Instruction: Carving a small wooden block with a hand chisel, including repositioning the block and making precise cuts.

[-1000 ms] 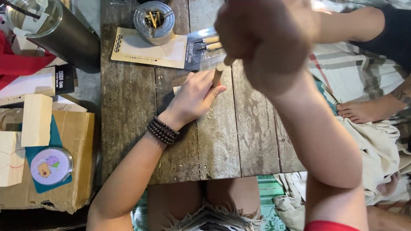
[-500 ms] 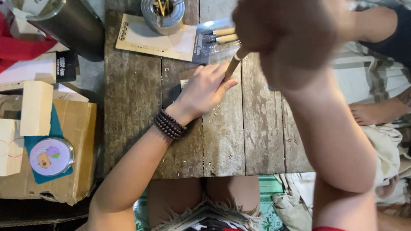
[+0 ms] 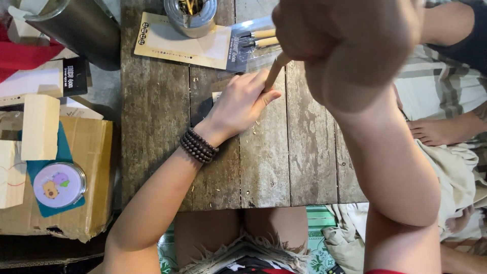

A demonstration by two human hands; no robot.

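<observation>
My right hand (image 3: pixel 350 45) is raised close to the camera, closed in a fist around the wooden handle of a carving tool (image 3: pixel 274 72) that points down at the table. My left hand (image 3: pixel 238 104), with a dark bead bracelet (image 3: pixel 199 146) on the wrist, lies flat on the worn wooden table (image 3: pixel 284 157) and presses down on a small light piece of wood, mostly hidden under the palm. The tool's tip is hidden behind the left fingers. Fine wood shavings lie around the hand.
At the far edge lie a pale flat card (image 3: pixel 177 43), a metal tin (image 3: pixel 192 15) of sticks and a clear pack of wooden-handled tools (image 3: pixel 256 40). To the left stand a dark cylinder (image 3: pixel 81 28), wood blocks (image 3: pixel 40 127), a round tin (image 3: pixel 58 185) and a cardboard box (image 3: pixel 96 167). Another person's bare foot (image 3: pixel 441 129) rests at right.
The view has shifted slightly down and left. My right fist holds the tool at the same spot by the left fingers; the left hand stays pressed on the table.
</observation>
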